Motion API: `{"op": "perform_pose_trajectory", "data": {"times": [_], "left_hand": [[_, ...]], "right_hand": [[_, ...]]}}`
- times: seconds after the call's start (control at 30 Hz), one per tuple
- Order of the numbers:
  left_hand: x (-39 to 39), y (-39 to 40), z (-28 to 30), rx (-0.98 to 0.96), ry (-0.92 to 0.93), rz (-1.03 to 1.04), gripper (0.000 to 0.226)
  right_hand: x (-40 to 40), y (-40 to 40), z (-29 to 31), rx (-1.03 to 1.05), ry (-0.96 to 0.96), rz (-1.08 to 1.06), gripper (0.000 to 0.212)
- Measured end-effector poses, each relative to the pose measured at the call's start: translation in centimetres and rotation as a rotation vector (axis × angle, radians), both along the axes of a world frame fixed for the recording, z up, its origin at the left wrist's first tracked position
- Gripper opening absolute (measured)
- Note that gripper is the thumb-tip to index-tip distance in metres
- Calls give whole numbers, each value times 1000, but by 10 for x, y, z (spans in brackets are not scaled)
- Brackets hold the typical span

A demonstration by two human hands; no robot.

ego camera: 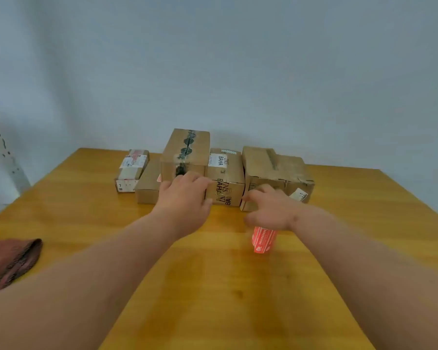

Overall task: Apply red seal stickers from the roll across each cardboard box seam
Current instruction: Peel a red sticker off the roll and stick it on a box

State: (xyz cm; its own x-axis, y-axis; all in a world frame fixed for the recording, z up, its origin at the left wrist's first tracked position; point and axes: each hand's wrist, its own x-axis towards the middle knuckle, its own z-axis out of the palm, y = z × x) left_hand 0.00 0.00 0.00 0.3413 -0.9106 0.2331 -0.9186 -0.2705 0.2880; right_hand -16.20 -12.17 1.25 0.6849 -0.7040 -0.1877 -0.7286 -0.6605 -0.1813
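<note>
Stood on a wooden table (86, 223): a row of cardboard boxes along the far edge. Reached forward with both bare arms. Left hand (185, 198) laid against the front of the tall box (186, 152), fingers bent over its near face; whether gripping or only touching, could not tell. Seam of that box ran away from the viewer, dark patterned tape along it. Just right of it, touching, the printed box (226, 178) with a white label on top. Further right, the worn box (268, 168), long side lying across the table. Right hand (268, 210) blurred, fingers spread and loose, holding nothing, hovering just before the worn box. Under that wrist, the red sticker roll (263, 239), long axis pointing toward the viewer and away. Far left, a labelled box (132, 170) and a plain low box (148, 185). Dark red cloth (8, 261) at the table's left edge.
</note>
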Motion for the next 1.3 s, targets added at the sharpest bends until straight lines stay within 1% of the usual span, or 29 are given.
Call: {"op": "perform_pose_trajectory", "data": {"times": [0.07,0.13,0.17,0.23,0.33,0.47,0.6,0.67,0.73,0.77,0.83,0.93,0.97,1.0,1.1,1.3], "left_hand": [[-1,3,-4,35,-5,8,46],[-1,5,-10,73,4,14,47],[-1,5,-11,90,14,14,47],[-1,4,-13,118,18,17,47],[0,4,-18,139,17,19,46],[4,2,-26,165,41,12,46],[6,1,-32,183,68,12,45],[5,1,-35,158,99,-8,44],[2,1,-35,108,178,-37,43],[1,2,-35,83,229,-47,43],[-1,4,-36,59,314,-60,43],[-5,6,-41,40,381,-88,42],[-7,6,-42,32,392,-98,40],[-9,6,-42,25,401,-105,37],[-16,5,-43,22,419,-128,33],[-28,0,-45,29,483,-201,32]], "right_hand": [[-4,0,2,153,193,-14,84],[-10,-3,-1,173,362,-17,93],[-11,-4,-2,151,405,0,92],[-10,-4,-4,106,423,48,80],[-7,-4,-4,12,377,144,53],[3,-2,-9,0,303,192,42],[15,-1,-17,5,198,243,19],[20,2,-20,5,145,267,15],[24,5,-23,6,90,276,20],[25,6,-24,4,72,276,27],[24,5,-26,26,57,256,50],[19,2,-24,121,70,202,96],[18,1,-23,140,73,188,104],[16,0,-22,147,69,185,108],[13,-1,-20,145,15,216,102],[9,6,-23,154,-148,304,59]]}}
